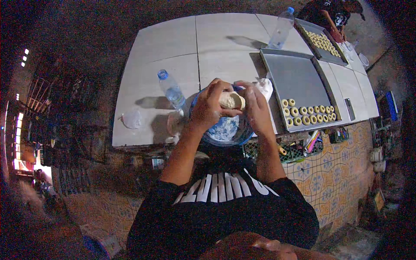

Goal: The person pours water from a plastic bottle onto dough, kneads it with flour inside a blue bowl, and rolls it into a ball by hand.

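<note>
Over a blue bowl (241,138) with white flour-like powder on its inside, I hold a pale lump of dough (231,100). My left hand (209,106) wraps round the dough's left side, its fingers curled over the top and thumb below. My right hand (255,104) is closed against the right side, fingertips at the dough's edge. Parts of the lump are hidden by the fingers. A white plastic bag or cloth (264,88) lies just beyond my right hand. Left of the bowl stands a clear plastic bottle (172,92), partly filled, with a blue neck.
To the right, a metal tray (297,76) bears rows of small dough rings (313,119) at its near end. Another tray (321,41) of rings lies farther off, by a person (329,17). A capped bottle (281,29), a phone (349,109) and a small white bag (131,119) rest on the table (169,39).
</note>
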Available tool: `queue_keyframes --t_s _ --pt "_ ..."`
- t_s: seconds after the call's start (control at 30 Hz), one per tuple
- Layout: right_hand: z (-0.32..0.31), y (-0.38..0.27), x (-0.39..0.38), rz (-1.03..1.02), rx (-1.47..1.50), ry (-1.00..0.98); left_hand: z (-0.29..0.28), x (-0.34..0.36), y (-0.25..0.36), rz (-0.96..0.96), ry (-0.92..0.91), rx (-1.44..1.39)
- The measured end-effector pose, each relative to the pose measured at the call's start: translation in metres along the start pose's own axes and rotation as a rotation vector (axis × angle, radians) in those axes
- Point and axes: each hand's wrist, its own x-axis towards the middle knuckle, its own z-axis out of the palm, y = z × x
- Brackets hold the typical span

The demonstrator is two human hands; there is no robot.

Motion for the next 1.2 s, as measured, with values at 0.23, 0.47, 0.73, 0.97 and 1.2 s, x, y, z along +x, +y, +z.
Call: queue_keyframes --t_s 0.23,0.47,0.73,0.97,1.2 --pt "0.015 -0.011 -0.003 0.132 -0.146 -0.027 0.014 -0.012 -0.001 0.009 0.198 -0.12" --pt "0.032 0.023 0.002 -0.103 0.004 0.26 0.036 -0.004 0.015 -0.249 0.487 -0.239" --pt "0.039 0.026 -0.006 -0.029 0.246 0.101 0.022 -0.003 -0.006 -0.103 0.424 -0.248" --pt "0.03 0.033 -0.013 0.098 0.552 -0.092 0.021 -0.015 -0.011 -0.129 0.349 -0.372" --pt "0.015 0.039 -0.015 0.175 1.013 -0.246 0.008 -0.014 -0.012 -0.262 0.124 -0.402"
